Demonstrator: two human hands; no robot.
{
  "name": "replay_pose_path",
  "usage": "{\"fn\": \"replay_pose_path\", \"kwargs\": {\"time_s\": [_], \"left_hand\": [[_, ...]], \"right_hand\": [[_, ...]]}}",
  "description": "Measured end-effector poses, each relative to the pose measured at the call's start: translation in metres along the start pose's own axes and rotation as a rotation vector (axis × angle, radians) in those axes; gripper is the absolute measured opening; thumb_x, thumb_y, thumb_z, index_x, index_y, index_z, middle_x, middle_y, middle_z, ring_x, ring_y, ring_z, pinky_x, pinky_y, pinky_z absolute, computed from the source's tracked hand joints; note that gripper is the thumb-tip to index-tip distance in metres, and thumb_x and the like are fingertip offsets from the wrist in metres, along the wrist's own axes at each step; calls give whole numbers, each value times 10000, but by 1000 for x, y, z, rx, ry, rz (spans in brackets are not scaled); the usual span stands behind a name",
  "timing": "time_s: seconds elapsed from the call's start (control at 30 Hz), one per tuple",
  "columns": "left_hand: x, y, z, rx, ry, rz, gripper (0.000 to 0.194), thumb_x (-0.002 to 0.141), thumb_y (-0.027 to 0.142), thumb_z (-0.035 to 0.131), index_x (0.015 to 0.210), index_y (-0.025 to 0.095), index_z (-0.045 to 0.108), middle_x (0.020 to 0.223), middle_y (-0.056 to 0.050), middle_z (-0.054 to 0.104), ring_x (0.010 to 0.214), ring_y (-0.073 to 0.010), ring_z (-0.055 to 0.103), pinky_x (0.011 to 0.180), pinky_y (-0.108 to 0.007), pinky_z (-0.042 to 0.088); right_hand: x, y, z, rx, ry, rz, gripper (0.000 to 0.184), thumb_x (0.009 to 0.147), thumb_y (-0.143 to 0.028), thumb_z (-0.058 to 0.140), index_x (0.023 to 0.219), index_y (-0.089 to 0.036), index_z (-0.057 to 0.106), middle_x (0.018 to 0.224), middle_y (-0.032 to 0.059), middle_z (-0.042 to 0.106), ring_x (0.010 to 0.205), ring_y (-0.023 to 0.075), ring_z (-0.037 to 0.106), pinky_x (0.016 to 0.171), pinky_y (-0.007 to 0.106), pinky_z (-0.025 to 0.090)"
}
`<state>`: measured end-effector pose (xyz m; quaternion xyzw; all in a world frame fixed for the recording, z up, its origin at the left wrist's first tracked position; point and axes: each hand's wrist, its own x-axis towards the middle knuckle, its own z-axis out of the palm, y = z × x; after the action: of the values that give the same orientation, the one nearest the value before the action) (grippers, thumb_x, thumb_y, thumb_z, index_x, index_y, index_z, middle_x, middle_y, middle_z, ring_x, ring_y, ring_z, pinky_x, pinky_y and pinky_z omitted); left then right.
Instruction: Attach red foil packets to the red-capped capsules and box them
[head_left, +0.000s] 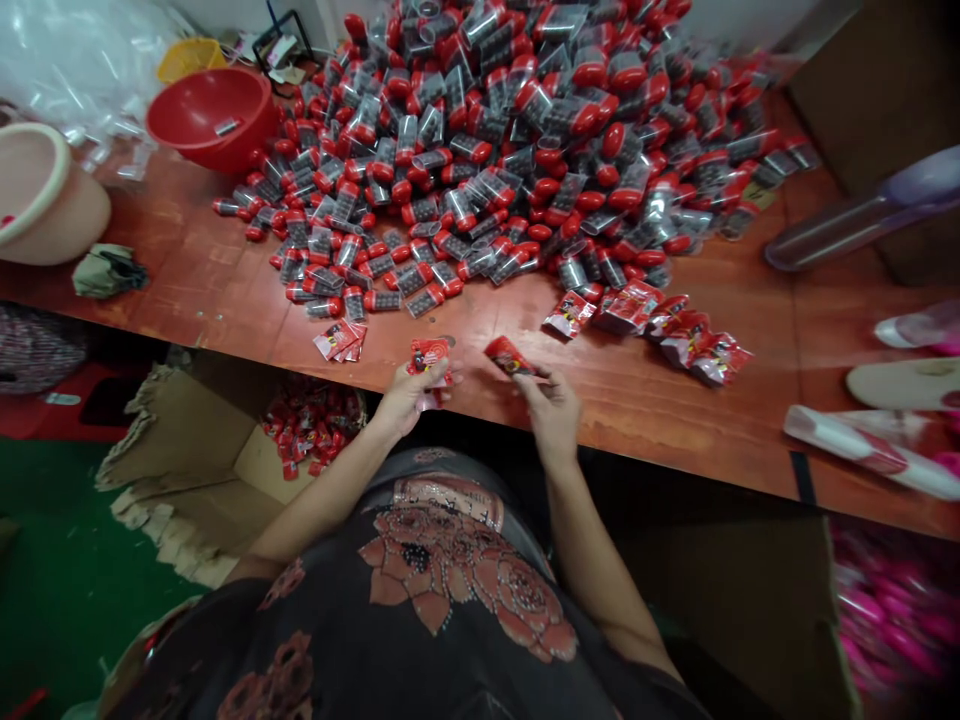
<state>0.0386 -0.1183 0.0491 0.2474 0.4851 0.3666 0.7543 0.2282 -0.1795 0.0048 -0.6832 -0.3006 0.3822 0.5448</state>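
Above the table's front edge, my left hand (405, 398) is closed on a red printed packet (429, 352), gripped between thumb and fingers. A little to the right, my right hand (553, 412) pinches a small red tube-shaped piece (507, 354) with a dark and yellow print, tilted toward the left hand. The two held things are apart. On the table left of my left hand lie a few flat red packets (341, 340). Several fuller red packets (628, 306) lie in a row beyond my right hand. Behind both hands rises a large heap of small clear bottles with red caps (469, 150).
A red bowl (214, 115) and a whitish tub (56, 200) stand at the left. Under the table edge is an open cardboard box (187, 430) with red packets inside. At the right lie clear tubes (840, 230) and a box of pink pieces (892, 610).
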Motion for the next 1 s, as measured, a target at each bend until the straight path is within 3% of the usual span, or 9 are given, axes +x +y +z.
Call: {"fn": "replay_pose_path", "kwargs": {"time_s": [0.1,0.2,0.27,0.4,0.47,0.57,0.67,0.83,1.0], "left_hand": [[2,7,-6,-134,-28,-72,270,761,306,676,944,108,666,971,-136,732,806,-227,708,622,-307,565],[5,5,-9,-201,1,-131,181,767,240,633,879,100,662,875,-125,731,773,-223,704,631,-327,574],[6,1,-8,-214,22,-134,147,742,231,678,831,115,655,764,-85,714,691,-197,690,613,-324,575],[6,-7,-3,-226,36,-66,272,641,278,809,814,133,657,680,-16,676,570,-129,637,577,-272,553],[4,-6,-5,-224,69,18,305,590,275,841,783,127,657,678,-6,673,567,-108,630,589,-242,538],[4,0,-15,-189,103,105,332,549,253,855,782,111,667,697,-25,693,588,-128,651,612,-256,542],[6,6,-29,-149,115,112,367,542,257,854,822,100,676,720,-54,711,580,-156,661,579,-284,550],[17,15,-48,-219,226,127,392,498,196,865,825,119,663,704,-29,703,559,-148,656,561,-282,558],[22,25,-56,-324,314,158,371,461,140,872,743,136,631,669,-7,686,561,-127,637,534,-241,532]], "right_hand": [[14,4,-30,-356,100,-77,450,771,-484,630,1088,-167,674,926,74,683,753,192,615,742,370,504],[13,-1,-36,-597,219,-202,532,785,-474,630,1231,-183,611,1111,125,608,851,223,599,823,429,480],[3,-9,-19,-580,197,-305,490,824,-448,608,1250,-206,588,1125,119,588,849,209,582,825,413,477],[-15,-20,40,-311,-295,-317,401,836,-399,614,1201,-238,572,974,46,632,708,153,569,683,312,497],[-13,-23,65,-217,-418,-286,395,854,-371,589,1227,-249,539,940,27,636,737,157,601,690,300,506],[0,-29,83,-238,-526,-305,417,870,-304,553,1281,-255,502,896,14,649,784,177,639,722,304,505],[16,-41,91,-429,-630,-392,495,860,-215,532,1349,-263,470,878,14,683,810,200,655,755,321,488],[44,-55,109,-655,-746,-518,464,891,-237,507,1354,-276,501,927,28,729,829,222,673,745,318,481],[78,-55,142,-899,-479,-512,392,953,-432,427,1268,-257,582,1018,98,719,908,273,654,780,371,469]]}}
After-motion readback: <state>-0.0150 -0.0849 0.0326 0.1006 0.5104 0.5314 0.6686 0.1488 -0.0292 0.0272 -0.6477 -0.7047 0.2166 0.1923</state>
